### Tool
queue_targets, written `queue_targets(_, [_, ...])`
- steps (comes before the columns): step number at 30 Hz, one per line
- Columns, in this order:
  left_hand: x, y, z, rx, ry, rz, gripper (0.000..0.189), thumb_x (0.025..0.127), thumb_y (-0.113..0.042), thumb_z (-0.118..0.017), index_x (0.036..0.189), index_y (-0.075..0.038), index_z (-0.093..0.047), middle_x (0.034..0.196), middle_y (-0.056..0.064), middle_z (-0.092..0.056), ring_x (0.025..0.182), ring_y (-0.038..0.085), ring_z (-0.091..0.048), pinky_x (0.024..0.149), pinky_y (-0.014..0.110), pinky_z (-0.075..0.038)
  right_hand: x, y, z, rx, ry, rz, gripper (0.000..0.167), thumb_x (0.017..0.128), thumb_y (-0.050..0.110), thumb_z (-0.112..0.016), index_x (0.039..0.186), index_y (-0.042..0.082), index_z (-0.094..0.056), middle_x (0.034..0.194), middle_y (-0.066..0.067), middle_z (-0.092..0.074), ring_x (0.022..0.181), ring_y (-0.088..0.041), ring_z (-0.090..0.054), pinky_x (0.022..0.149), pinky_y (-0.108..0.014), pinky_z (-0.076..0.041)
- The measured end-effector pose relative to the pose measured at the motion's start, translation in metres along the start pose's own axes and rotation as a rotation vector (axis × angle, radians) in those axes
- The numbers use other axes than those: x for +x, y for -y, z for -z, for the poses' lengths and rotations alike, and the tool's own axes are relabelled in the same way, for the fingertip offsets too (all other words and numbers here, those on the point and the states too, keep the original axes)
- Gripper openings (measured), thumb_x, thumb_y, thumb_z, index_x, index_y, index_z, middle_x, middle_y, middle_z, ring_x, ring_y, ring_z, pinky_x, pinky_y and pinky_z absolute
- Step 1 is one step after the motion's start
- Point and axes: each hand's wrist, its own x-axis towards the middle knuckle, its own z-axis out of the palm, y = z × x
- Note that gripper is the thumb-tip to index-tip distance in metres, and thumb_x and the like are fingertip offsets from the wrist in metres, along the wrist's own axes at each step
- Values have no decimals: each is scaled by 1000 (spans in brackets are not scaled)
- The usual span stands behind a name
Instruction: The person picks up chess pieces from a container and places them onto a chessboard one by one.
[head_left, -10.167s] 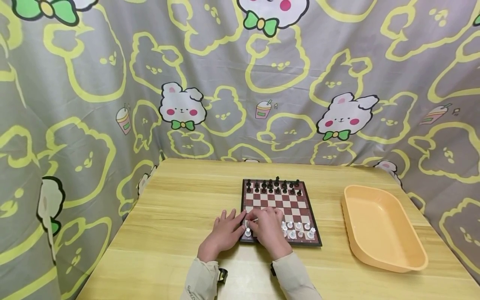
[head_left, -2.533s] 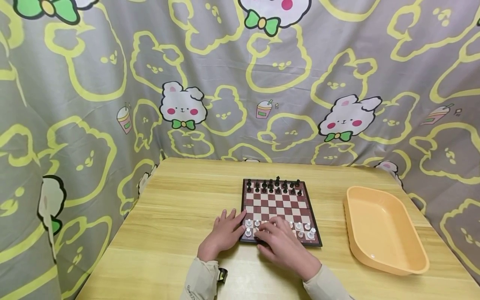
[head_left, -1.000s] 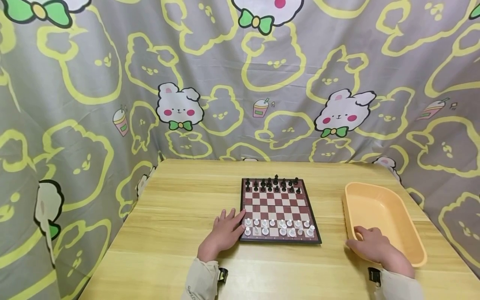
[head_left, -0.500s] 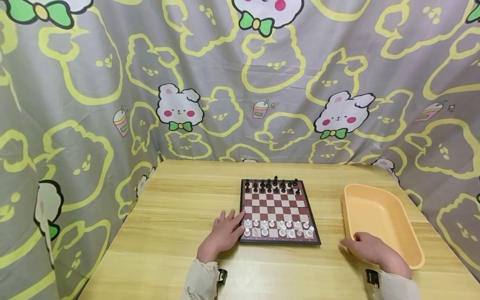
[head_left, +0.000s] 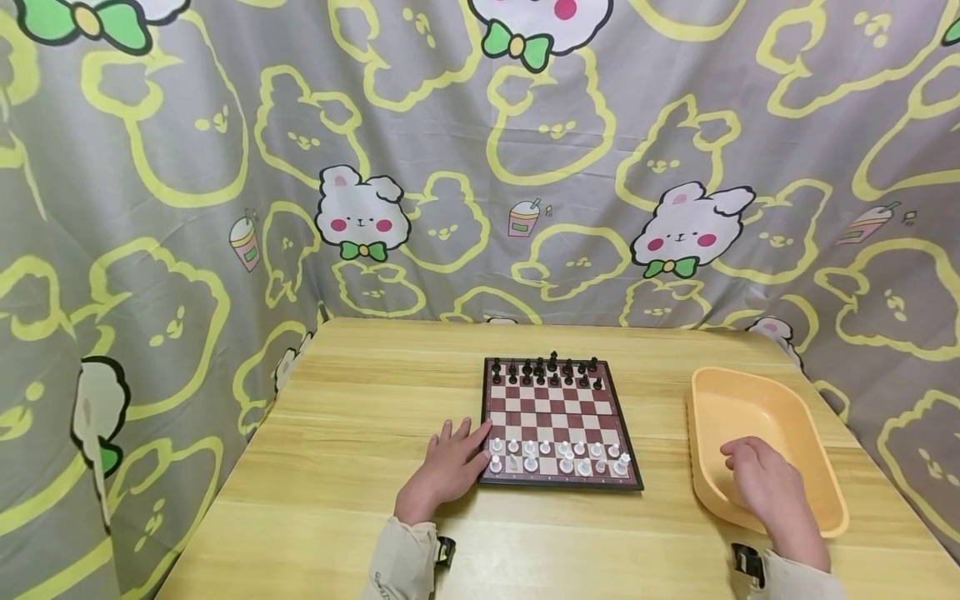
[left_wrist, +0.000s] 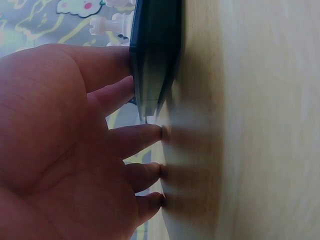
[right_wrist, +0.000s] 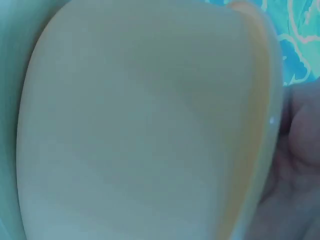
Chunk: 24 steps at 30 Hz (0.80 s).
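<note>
A chessboard (head_left: 551, 422) lies on the table with black chess pieces (head_left: 553, 363) in two rows at the far side. White chess pieces (head_left: 567, 462) fill two rows at the near side, with one gap in the nearest row. My left hand (head_left: 447, 468) rests at the board's near left edge; in the left wrist view its thumb and forefinger touch the dark board side (left_wrist: 157, 45), other fingertips on the table. Bent at the fingers, my right hand (head_left: 772, 492) is over the orange tray (head_left: 694, 454); whether it pinches anything is hidden.
The wooden table (head_left: 360, 400) extends to the left of the board and in front of it. A grey patterned curtain (head_left: 450, 283) hangs behind the table and along both sides.
My right hand went from the white pieces to the tray's near left rim, then moved inward over the tray. More white pieces stand at the left than 10 seconds ago. The left hand stays.
</note>
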Motion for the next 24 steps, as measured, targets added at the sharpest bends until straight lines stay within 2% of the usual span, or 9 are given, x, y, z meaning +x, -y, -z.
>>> queue_targets(2, [0,0,0,1,1,-1,53,109,-28,-46,160,-12,-41,163,30,-28,152,57,-9,121,70,-6,-4,2,-4,23,-122,4,41,105,14,-31,116,-4,-66,106,-24,-71,101,-43,-63,77,-42,-43])
queue_targets(4, [0,-1,0,3,4,2,53,110,-28,-46,160,-13,-41,164,29,-28,152,57,-8,122,69,-6,-7,7,-11,55,-228,5,32,103,12,-40,115,-2,-67,108,-22,-71,95,-30,-62,75,-36,-41])
queue_targets(7, [0,-2,2,1,1,2,53,110,-28,-46,160,-13,-41,163,30,-29,152,57,-9,121,69,-7,-10,22,-21,158,-325,18,27,101,10,-53,123,0,-64,115,-17,-68,91,-4,-54,75,-20,-41])
queue_targets(10, [-1,-4,4,4,-2,2,53,109,-29,-47,160,-13,-42,163,30,-30,152,58,-10,121,70,-7,-11,41,-33,362,-368,120,33,98,0,-61,131,-3,-58,120,-7,-63,94,12,-52,82,-5,-45])
queue_targets(12, [-2,-4,5,6,-4,2,53,109,-29,-47,159,-12,-43,162,31,-31,151,58,-11,121,70,-8,-10,53,-42,478,-381,226,41,94,-10,-66,133,-6,-55,120,1,-60,100,12,-57,87,-5,-48])
queue_targets(14, [-2,-4,4,6,-3,5,53,109,-29,-47,159,-13,-43,162,31,-31,152,58,-11,121,70,-8,-11,61,-49,578,-379,327,49,88,-19,-69,134,-9,-53,119,7,-60,104,6,-62,90,-10,-51])
queue_targets(16, [-2,-4,4,6,-2,7,53,109,-29,-47,159,-13,-43,162,31,-31,152,57,-11,121,70,-8,-11,67,-54,629,-381,395,55,83,-23,-71,133,-10,-53,117,9,-62,104,2,-64,90,-13,-53])
queue_targets(19, [-2,-4,4,8,-3,3,53,109,-29,-47,159,-13,-43,162,31,-31,152,58,-11,121,70,-8,-13,72,-58,666,-384,443,59,79,-25,-74,132,-10,-55,115,7,-66,100,-2,-67,88,-16,-55])
queue_targets(24, [-1,-3,3,4,-4,7,53,109,-28,-48,159,-12,-43,162,31,-31,152,58,-11,121,70,-8,-14,74,-61,639,-391,451,60,78,-23,-77,133,-7,-57,109,0,-70,94,-1,-69,83,-16,-57])
